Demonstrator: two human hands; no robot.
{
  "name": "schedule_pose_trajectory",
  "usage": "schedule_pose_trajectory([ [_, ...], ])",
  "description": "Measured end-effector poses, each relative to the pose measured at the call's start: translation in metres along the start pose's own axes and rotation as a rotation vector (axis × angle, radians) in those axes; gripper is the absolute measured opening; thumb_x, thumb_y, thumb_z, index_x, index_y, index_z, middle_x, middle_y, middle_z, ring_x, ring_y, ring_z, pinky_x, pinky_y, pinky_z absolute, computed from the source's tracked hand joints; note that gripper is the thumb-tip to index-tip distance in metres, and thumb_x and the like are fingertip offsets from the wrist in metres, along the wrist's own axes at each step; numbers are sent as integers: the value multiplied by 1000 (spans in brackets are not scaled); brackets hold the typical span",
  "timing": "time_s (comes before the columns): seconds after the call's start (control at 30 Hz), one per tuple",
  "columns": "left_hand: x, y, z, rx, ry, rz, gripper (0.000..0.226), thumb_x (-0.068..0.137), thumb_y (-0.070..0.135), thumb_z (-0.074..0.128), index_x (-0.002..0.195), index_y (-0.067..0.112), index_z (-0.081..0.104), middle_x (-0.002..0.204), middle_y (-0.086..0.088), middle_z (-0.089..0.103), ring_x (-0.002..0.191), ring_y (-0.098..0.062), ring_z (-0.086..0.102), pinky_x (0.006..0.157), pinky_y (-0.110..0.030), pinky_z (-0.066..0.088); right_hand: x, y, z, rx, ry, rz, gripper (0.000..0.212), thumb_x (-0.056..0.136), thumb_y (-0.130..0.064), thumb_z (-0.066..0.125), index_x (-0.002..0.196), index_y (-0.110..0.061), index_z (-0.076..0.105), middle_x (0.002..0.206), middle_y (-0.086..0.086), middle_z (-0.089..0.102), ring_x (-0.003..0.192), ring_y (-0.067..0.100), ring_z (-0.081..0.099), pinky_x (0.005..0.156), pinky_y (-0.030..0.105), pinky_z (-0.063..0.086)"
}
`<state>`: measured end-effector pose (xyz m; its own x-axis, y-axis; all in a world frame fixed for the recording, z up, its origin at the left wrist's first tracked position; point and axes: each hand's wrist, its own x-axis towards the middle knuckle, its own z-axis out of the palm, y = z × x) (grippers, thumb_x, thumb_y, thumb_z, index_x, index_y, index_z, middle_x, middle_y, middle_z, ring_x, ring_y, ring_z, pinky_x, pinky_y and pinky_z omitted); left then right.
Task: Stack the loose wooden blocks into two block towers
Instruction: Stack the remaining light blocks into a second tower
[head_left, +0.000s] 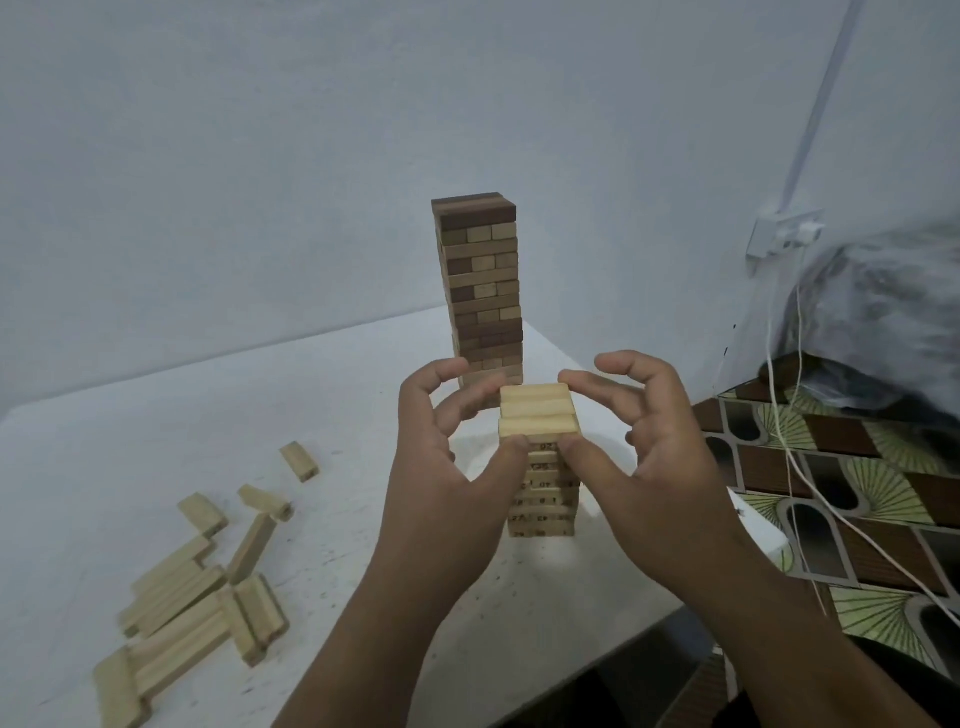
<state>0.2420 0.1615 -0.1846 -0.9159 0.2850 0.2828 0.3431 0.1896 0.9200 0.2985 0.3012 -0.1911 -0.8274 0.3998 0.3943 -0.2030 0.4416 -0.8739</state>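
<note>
Both hands close on the top layer (539, 415) of the near tower (543, 467), a course of three pale blocks lying side by side. The left hand (447, 447) forms its grip with the thumb pressed against the near face of the front block and the curled fingers touching the left ends of the layer. The right hand (639, 441) mirrors this: its thumb presses the same near face just beside the left thumb, the index finger touches the layer's far right corner, and the remaining fingers are curled and spread clear of the wood. The near tower is built of pale blocks, several of which carry printed numbers on their near faces; it stands upright on the white worktop (337, 395), close to the right edge. Directly behind it, toward the far corner of the worktop, stands the far tower (480, 291), taller, in mixed dark and light brown blocks, also upright. The two towers stand apart. The loose blocks (192, 587) lie to the left on the worktop, well apart from both towers: a jumbled heap near the front left, with a few single blocks scattered just beyond it. To the right of the worktop, a patterned floor (831, 493) shows, crossed by a white cable (795, 467) that runs down from a wall socket (784, 234).
</note>
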Motion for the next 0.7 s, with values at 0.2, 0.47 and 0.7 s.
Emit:
schedule_pose_trajectory([
  [0.2,-2,3,-5,-19,-34,-32,70,87,30,71,133,58,27,127,46,43,117,20,40,98,-19,32,1,1,-4,18,-2,42,58,85,-23,69,128,-44,36,135,-28,48,124,-10,40,81,5,38],
  [0.47,-16,15,1,150,-170,-148,34,91,47,25,106,78,28,135,18,31,133,-15,26,106,-41,26,-11,5,9,-387,-120,105,68,83,-69,16,147,-47,11,156,-26,-4,143,-2,-7,119,49,1],
  [0.7,-16,15,7,184,-161,-154,46,100,23,28,116,66,30,136,7,36,130,-25,31,97,-35,24,-11,5,14,-499,-119,55,73,85,-66,7,151,-36,8,158,-21,-8,141,-3,-15,115,41,-4],
])
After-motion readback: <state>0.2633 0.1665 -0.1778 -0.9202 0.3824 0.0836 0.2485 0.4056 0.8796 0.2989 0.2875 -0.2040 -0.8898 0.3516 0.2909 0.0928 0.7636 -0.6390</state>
